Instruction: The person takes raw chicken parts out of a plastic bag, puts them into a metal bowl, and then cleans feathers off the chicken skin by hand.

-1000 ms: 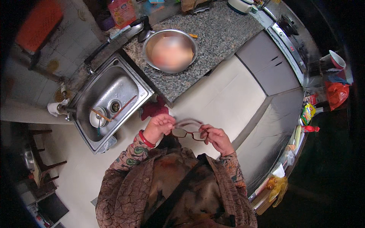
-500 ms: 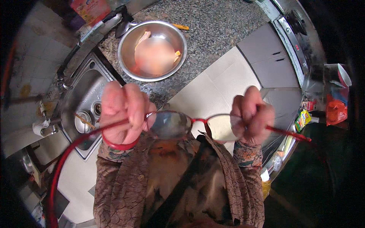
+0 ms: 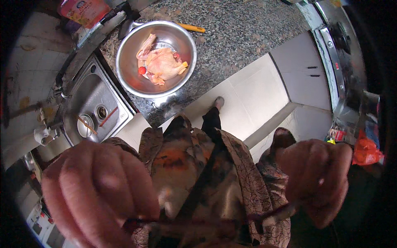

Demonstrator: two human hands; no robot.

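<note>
Both my hands are large and near at the bottom of the view. My left hand point(image 3: 99, 186) has curled fingers at the lower left, and my right hand point(image 3: 316, 175) is closed at the lower right. Between them, dark and blurred, runs the frame of a pair of red-rimmed glasses point(image 3: 190, 226), gripped at both sides. Most of the glasses are hidden by the hands and the lower edge. Farther off, a steel bowl point(image 3: 124, 78) on the counter holds a plucked raw chicken point(image 3: 164, 63) and a small red ball-like thing point(image 3: 142, 70).
The steel sink point(image 3: 99, 84) at the left holds a small round white dish point(image 3: 84, 124) and sticks. A yellow-handled utensil point(image 3: 190, 27) lies behind the bowl on the speckled counter point(image 3: 248, 25). Grey cabinets point(image 3: 302, 74) and a red plastic bag point(image 3: 366, 151) are at the right.
Both hands have come nearer with the glasses and spread apart, dropping low in the view. The view has shifted, and a foot now shows on the floor.
</note>
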